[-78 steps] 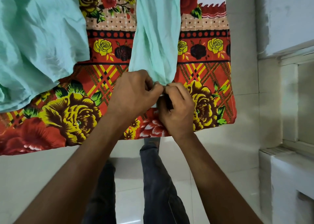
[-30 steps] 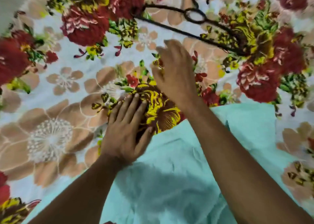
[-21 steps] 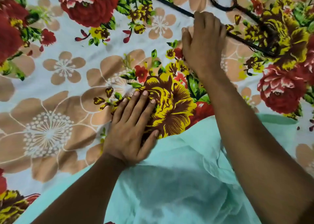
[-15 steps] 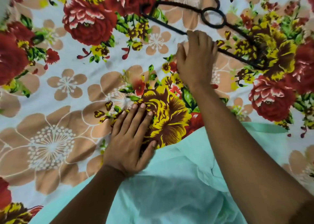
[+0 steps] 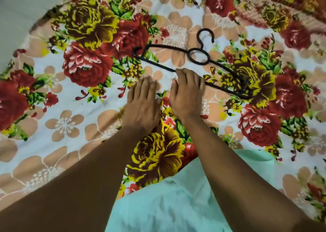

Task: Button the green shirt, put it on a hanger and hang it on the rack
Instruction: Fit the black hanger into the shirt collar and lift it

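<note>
Left hand (image 5: 141,108) lay open and flat on the floral bedsheet (image 5: 53,126), just short of the hanger (image 5: 197,57) | right hand (image 5: 187,92) curled over the hanger's lower bar, grip uncertain | green shirt (image 5: 176,205) lay nearest the person, well short of the hanger | hanger looked stiff, light: take by bar; shirt soft, limp: take by collar.

Left hand (image 5: 141,106) flat, palm down, right hand (image 5: 187,94) beside it, fingers curled
</note>
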A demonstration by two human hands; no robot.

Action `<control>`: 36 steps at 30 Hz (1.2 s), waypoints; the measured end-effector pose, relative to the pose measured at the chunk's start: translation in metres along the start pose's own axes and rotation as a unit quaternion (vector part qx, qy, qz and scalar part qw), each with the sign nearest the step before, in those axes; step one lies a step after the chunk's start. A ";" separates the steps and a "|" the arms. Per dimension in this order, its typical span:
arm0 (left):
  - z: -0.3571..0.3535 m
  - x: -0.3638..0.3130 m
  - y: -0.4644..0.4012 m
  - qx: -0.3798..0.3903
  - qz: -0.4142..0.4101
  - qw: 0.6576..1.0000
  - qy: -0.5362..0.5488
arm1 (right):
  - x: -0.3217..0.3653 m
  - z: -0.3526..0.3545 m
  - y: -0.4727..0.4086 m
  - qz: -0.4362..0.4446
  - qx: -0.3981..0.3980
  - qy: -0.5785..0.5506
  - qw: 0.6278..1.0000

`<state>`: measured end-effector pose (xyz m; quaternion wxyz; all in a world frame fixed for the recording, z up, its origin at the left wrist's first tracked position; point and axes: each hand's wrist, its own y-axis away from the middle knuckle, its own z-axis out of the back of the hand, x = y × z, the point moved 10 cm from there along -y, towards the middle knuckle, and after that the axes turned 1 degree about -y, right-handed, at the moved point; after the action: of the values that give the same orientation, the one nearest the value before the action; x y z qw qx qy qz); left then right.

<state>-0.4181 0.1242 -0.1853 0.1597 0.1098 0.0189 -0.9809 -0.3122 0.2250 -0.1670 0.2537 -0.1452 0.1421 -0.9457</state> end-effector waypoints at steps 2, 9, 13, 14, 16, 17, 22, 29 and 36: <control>-0.007 0.000 0.002 -0.017 -0.018 1.000 -0.004 | -0.002 -0.004 -0.001 -0.002 0.005 0.005 1.000; 0.002 -0.001 0.000 -0.049 -0.037 0.998 0.001 | -0.003 0.005 -0.009 -0.012 0.005 -0.019 1.000; 0.001 0.000 0.000 -0.043 -0.037 0.998 -0.002 | -0.034 0.012 -0.032 -0.058 0.034 0.023 0.997; 0.001 0.001 0.000 -0.043 -0.037 0.998 -0.001 | -0.044 0.011 -0.037 -0.069 0.052 0.026 0.996; 0.000 0.001 0.000 -0.046 -0.037 0.998 0.001 | -0.057 0.008 -0.041 -0.085 0.087 0.016 0.992; 0.000 0.001 0.001 -0.049 -0.038 0.998 0.000 | -0.062 0.006 -0.041 -0.096 0.099 0.008 0.990; -0.001 0.002 0.001 -0.053 -0.037 0.998 -0.001 | -0.068 0.002 -0.049 -0.132 0.131 0.000 0.983; -0.002 0.000 0.004 -0.055 -0.045 0.997 0.013 | -0.057 0.045 -0.054 -0.067 0.090 0.010 0.994; 0.002 -0.005 0.004 -0.034 -0.044 0.998 0.024 | -0.087 0.142 0.017 -0.042 0.061 0.063 0.995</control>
<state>-0.4129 0.1212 -0.1822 0.1196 0.1271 0.0604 -0.9828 -0.1832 0.2282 -0.0604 0.2125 -0.0756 0.0940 -0.9697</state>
